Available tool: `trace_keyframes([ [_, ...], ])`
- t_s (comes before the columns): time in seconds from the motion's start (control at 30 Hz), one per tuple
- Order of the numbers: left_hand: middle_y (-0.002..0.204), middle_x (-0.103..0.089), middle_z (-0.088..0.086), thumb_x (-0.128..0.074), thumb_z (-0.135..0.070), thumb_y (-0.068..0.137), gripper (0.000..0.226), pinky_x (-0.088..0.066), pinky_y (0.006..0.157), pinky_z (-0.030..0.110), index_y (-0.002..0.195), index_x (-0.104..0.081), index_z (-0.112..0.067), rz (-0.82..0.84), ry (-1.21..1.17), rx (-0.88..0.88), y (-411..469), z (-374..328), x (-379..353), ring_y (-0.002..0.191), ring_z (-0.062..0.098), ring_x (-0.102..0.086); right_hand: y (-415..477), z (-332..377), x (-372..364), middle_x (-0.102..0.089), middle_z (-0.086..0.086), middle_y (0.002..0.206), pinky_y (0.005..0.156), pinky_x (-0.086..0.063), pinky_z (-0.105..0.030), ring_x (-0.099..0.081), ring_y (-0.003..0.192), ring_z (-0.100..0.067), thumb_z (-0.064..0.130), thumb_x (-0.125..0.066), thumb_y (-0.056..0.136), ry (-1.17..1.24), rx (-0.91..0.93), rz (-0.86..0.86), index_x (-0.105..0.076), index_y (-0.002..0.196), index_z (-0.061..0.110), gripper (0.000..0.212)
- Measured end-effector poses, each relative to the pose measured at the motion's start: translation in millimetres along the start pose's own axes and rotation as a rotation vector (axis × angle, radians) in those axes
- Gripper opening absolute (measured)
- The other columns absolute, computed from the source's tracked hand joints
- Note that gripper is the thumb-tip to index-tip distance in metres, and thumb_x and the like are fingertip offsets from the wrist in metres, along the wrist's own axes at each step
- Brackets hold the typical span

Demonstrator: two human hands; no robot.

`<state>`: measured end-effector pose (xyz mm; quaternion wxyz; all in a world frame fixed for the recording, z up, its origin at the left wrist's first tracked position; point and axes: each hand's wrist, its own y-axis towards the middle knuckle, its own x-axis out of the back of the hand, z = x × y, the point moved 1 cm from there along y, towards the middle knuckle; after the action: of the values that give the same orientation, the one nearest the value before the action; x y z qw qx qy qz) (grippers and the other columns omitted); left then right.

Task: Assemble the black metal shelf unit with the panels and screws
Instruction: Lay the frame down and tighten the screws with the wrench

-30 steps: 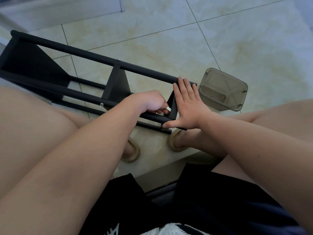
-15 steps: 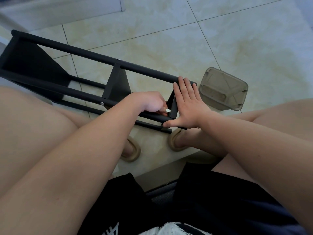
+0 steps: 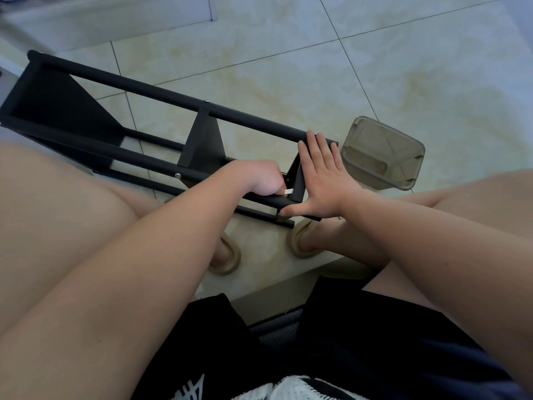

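The black metal shelf unit (image 3: 161, 90) lay on its side on the pale tiled floor (image 3: 288, 67), its long axis running from the far left down toward the near right, where it ended between the person's knees. The joint being worked sat at that near-right end, so both hands met there.

The right hand (image 3: 326, 180) was flat and open, fingers straight and together, pressed against the outer face of the black end panel (image 3: 298, 180), thumb spread down to the tip of the near black rail (image 3: 138, 158). The left hand (image 3: 259, 180) was on the opposite, inner side of that same panel, fingers curled around a small silvery tool (image 3: 289, 192) whose tip pointed toward the panel just above the rail (whether it was a hex key or a screw shaft could not be told).

So the panel stood between the two hands: the left drove toward it along the shelf's long axis, and the right braced against that push. The left hand was plainly the one nearer the fastener. My reading is that the next turn depended on the tool staying in line with the rail, not tilting.

A translucent grey plastic container (image 3: 383, 153) sat on the floor just beyond the right hand.
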<state>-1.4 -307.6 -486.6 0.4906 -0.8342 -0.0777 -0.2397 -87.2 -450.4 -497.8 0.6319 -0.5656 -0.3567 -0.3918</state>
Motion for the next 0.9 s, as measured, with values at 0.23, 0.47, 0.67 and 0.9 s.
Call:
trace_keyframes([
  [0.23, 0.108, -0.069, 0.014, -0.047, -0.012, 0.098, 0.028, -0.053, 0.084, 0.039, 0.113, -0.068, -0.004, -0.318, 0.071, 0.135, -29.8, 25.1, 38.0, 0.099, 0.032, -0.063, 5.9, 11.7, 30.9, 0.013, -0.009, 0.169, 0.124, 0.007, -0.050, 0.015, 0.155, -0.028, 0.082, -0.056, 0.077, 0.300, -0.086, 0.056, -0.012, 0.162, 0.020, 0.114],
  [0.47, 0.126, -0.058, 0.013, -0.041, -0.023, 0.102, 0.035, -0.046, 0.099, 0.045, 0.130, -0.059, -0.010, -0.545, -0.009, 0.342, -56.2, 89.8, 83.1, 0.113, 0.033, -0.053, 2.9, 55.4, 28.4, -0.039, 0.000, 0.159, 0.116, -0.034, -0.041, -0.040, 0.143, -0.025, 0.056, -0.060, 0.094, 0.316, 0.103, 0.007, -0.029, 0.156, 0.027, 0.076],
  [0.67, 0.107, -0.064, 0.016, -0.043, -0.010, 0.100, 0.028, -0.050, 0.085, 0.038, 0.117, -0.063, 0.001, -0.410, -0.128, 0.347, -45.8, 96.7, 61.2, 0.100, 0.034, -0.062, 2.2, 67.2, 8.1, -0.069, -0.003, 0.115, 0.107, -0.033, -0.037, -0.061, 0.109, -0.028, 0.045, -0.049, 0.101, 0.022, 0.132, 0.075, -0.055, 0.120, 0.023, 0.030],
  [0.9, 0.107, -0.069, 0.012, -0.046, -0.018, 0.102, 0.026, -0.050, 0.077, 0.034, 0.111, -0.066, -0.005, -0.473, -0.294, 0.188, -38.2, 75.6, 57.0, 0.098, 0.031, -0.065, 6.5, 22.6, 19.8, -0.069, 0.001, 0.121, 0.118, -0.023, -0.033, -0.059, 0.117, -0.022, 0.031, -0.053, 0.100, 0.054, 0.034, 0.023, -0.059, 0.124, 0.022, 0.026],
])
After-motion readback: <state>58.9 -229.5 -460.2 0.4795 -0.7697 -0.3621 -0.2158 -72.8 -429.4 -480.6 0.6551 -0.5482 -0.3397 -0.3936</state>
